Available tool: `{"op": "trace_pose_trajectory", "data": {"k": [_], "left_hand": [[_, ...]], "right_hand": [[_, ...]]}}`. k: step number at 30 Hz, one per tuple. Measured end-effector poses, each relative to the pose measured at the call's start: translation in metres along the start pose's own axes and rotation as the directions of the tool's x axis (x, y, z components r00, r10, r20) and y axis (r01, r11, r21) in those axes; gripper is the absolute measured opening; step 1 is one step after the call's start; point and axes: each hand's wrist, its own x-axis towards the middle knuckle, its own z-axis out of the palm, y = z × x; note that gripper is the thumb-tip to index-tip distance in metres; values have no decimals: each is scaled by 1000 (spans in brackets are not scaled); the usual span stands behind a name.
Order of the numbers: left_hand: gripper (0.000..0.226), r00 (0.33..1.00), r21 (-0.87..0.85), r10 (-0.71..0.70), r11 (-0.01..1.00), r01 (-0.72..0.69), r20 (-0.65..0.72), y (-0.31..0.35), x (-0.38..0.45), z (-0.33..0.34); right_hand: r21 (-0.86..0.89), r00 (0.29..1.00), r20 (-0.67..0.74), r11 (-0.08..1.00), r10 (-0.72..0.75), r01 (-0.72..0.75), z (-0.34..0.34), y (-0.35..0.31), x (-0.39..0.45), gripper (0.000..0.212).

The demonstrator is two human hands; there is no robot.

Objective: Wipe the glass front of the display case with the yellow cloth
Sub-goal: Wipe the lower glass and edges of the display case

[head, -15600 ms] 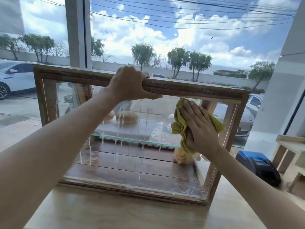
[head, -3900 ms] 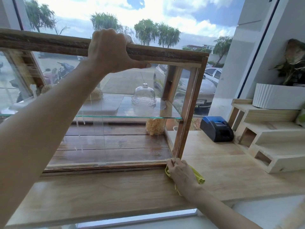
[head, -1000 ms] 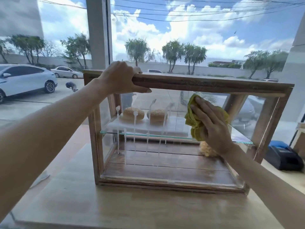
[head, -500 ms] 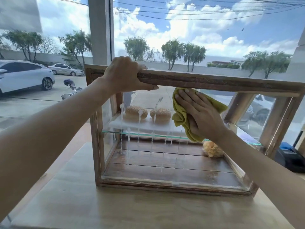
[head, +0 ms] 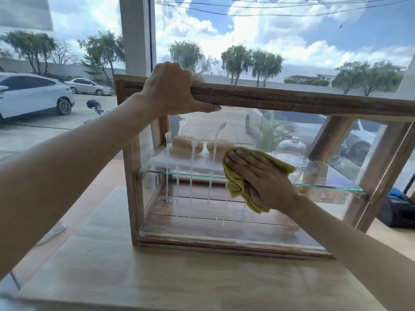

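Observation:
A wooden-framed display case (head: 292, 101) with a glass front (head: 197, 212) stands on a light wood counter. My left hand (head: 173, 88) grips the case's top rail near its left end. My right hand (head: 262, 176) presses the crumpled yellow cloth (head: 235, 185) flat against the middle of the glass, at the height of the inner glass shelf. White streaks of cleaner (head: 192, 173) run down the glass left of the cloth. Inside, two sesame buns (head: 186, 143) and a glass dome (head: 290, 149) sit on the shelf.
The wood counter (head: 157, 277) runs in front of the case. A dark device with a blue top (head: 398, 209) sits at the right behind the case. A large window with a white pillar (head: 137, 34) stands behind, with parked cars outside.
My right hand has slid the cloth down the glass from just under the top rail to shelf height. My left hand has kept its grip on the rail.

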Motion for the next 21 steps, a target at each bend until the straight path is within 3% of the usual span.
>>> {"op": "trace_pose_trajectory", "data": {"k": [12,21], "left_hand": [[91,1000,2,-13,1000,13,23,0,0,0],[90,1000,-3,-17,1000,18,10,0,-1,2]], "right_hand": [[49,974,201,994,-106,98,56,-46,-64,47],[27,893,400,976,-208,215,86,-74,-105,51]]}}
